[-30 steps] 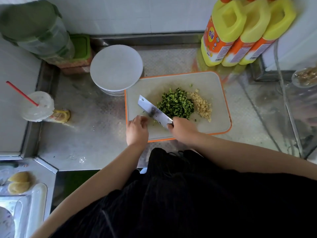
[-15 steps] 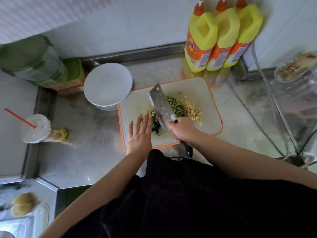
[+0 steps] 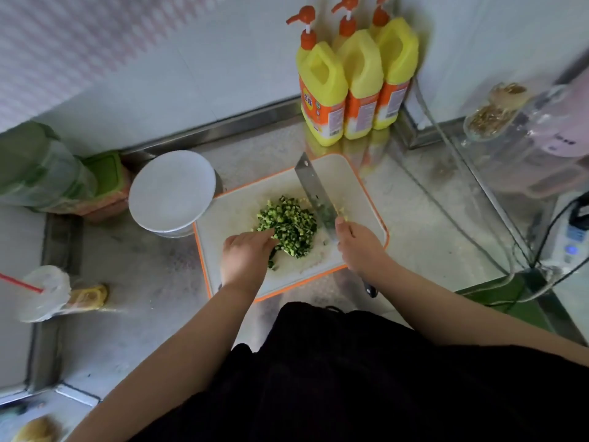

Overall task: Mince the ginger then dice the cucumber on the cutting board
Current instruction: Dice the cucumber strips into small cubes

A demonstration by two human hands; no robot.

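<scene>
On the cutting board [image 3: 360, 186] I see diced cucumber [image 3: 288, 226] heaped mid-board. My right hand [image 3: 360, 247] grips the cleaver [image 3: 314, 194] on the pile's right edge; ginger barely shows beyond it. Left hand [image 3: 245, 255], fingers curled, corrals dice: I'd tuck fingertips away, sweep gently.

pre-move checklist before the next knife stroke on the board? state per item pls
1. Right hand gripping the cleaver: ok.
2. Left hand clear of the blade: ok, it touches the left side of the diced cucumber, blade on the right side.
3. Cucumber gathered in one pile: ok.
4. Minced ginger separate from the cucumber: cannot tell, the blade hides most of it.
5. Cutting board fully on the counter: ok.
6. Cucumber diced evenly: cannot tell.
</scene>
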